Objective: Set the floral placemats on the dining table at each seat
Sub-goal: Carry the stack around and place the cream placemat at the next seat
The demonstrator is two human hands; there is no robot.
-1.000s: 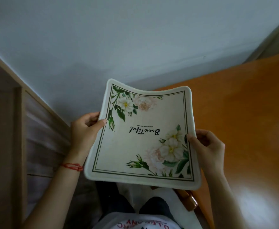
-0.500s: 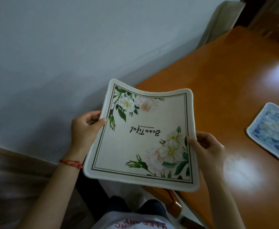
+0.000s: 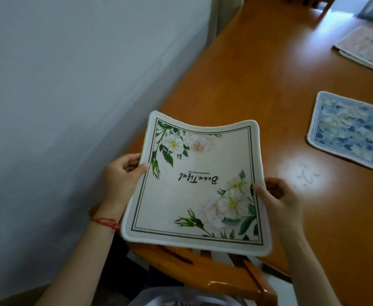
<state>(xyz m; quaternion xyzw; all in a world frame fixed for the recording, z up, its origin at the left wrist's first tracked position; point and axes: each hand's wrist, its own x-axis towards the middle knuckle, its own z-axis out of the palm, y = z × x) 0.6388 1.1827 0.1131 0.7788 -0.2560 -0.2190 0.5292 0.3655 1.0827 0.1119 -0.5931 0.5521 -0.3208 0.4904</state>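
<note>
Surface: dining table [image 3: 258, 89], orange-brown wood, glossy, with bright glare patches; its far long edge runs beside the wall.
On it, right: blue floral placemat [image 3: 353, 131], lying flat, cut off by the frame edge.
On it, far right: pinkish placemat [image 3: 369, 48], flat, partly out of frame, well apart from the blue one.

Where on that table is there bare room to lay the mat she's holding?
Bare wood on the table lies between the wall and the blue mat, just beyond the held cream mat. The far right, by the pink mat, is crowded.
</note>
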